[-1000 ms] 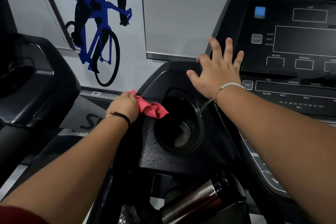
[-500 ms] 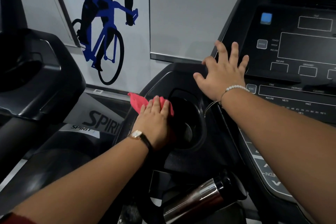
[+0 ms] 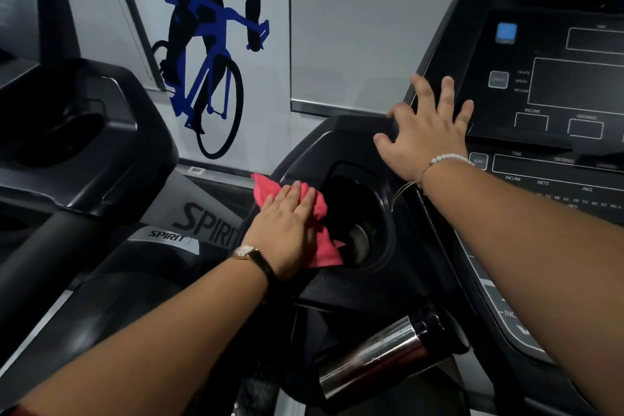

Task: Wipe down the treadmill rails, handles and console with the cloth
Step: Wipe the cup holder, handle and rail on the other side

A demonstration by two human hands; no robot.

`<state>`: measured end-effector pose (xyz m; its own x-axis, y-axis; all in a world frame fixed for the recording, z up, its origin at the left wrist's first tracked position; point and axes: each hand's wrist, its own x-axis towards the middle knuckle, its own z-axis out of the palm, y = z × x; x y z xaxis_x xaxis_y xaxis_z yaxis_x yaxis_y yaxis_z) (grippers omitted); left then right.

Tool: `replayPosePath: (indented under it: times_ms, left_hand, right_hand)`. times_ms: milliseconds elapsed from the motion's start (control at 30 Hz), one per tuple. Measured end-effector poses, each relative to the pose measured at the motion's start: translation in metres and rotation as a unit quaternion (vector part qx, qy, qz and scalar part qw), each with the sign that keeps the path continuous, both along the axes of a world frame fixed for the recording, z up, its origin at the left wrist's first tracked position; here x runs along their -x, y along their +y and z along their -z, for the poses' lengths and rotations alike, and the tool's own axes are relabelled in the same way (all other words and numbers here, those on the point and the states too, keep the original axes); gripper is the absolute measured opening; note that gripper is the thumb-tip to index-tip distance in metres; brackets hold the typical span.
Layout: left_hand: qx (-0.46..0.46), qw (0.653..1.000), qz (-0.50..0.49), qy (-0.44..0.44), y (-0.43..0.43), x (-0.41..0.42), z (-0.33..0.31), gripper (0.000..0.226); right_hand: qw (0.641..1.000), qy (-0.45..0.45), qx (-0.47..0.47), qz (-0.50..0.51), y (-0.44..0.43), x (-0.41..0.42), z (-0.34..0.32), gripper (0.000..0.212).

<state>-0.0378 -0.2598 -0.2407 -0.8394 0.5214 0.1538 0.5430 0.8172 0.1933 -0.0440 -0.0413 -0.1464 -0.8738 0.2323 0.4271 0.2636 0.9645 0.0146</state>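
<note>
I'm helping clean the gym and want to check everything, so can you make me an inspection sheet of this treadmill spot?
Surface: black treadmill console, screen dark.
Job's things: pink cloth on the cup holder rim.
Clutter: shiny metal cylinder below the console.
Hands: left hand presses the cloth flat; right hand rests spread on the console edge.
Cables: thin cord under the right wrist.
Surroundings: cyclist poster, another treadmill on the left.

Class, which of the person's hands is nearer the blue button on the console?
Right. The right hand rests spread on the console edge, below-left of the blue button. The left hand presses the pink cloth by the cup holder, lower and further left.
</note>
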Motion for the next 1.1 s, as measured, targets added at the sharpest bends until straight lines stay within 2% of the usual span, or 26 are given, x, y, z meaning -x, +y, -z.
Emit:
replayPosePath:
  times_ms: [67, 167, 233, 333, 467, 567, 633, 767, 833, 933, 1100]
  left_hand:
    - [-0.022, 1.000, -0.020, -0.003, -0.007, 0.004, -0.001, 0.059]
    - [-0.082, 0.987, -0.135, -0.042, -0.001, 0.019, -0.008, 0.057]
    - [-0.070, 0.981, -0.177, -0.047, 0.009, 0.024, -0.009, 0.060]
    - [-0.015, 0.993, -0.115, -0.014, 0.021, 0.007, -0.002, 0.063]
    - [-0.020, 1.000, 0.001, 0.001, 0.004, -0.030, 0.007, 0.060]
    - [-0.020, 0.999, 0.047, 0.001, -0.028, -0.032, 0.011, 0.075]
    - [-0.030, 0.999, 0.037, -0.014, -0.040, -0.019, 0.013, 0.077]
    - [-0.073, 0.990, -0.086, -0.078, -0.032, 0.010, 0.006, 0.060]
    - [-0.048, 0.990, -0.116, -0.057, -0.018, 0.009, 0.003, 0.060]
    - [-0.021, 0.997, -0.078, 0.001, -0.001, -0.019, 0.004, 0.060]
    - [0.009, 1.000, -0.009, 0.007, -0.022, -0.043, 0.010, 0.064]
  right_hand:
    - [1.000, 0.001, 0.000, -0.001, 0.000, 0.000, 0.000, 0.042]
    - [1.000, -0.002, -0.002, -0.001, -0.001, -0.001, -0.001, 0.042]
    - [1.000, -0.002, -0.003, 0.003, 0.000, 0.000, -0.001, 0.042]
    - [1.000, -0.003, -0.003, 0.002, 0.000, 0.000, -0.001, 0.042]
    - [1.000, -0.002, -0.001, 0.001, -0.001, -0.001, 0.000, 0.042]
    - [1.000, -0.001, 0.002, -0.003, -0.001, -0.001, 0.000, 0.040]
    - [1.000, 0.001, 0.005, -0.005, 0.000, -0.001, 0.000, 0.039]
    - [1.000, 0.001, 0.002, -0.002, 0.000, -0.001, 0.000, 0.039]
    - [1.000, -0.003, 0.001, 0.000, -0.001, -0.001, 0.000, 0.040]
    - [1.000, -0.004, 0.000, -0.003, -0.001, -0.001, -0.001, 0.040]
    - [1.000, -0.014, 0.006, -0.004, -0.002, -0.003, -0.001, 0.038]
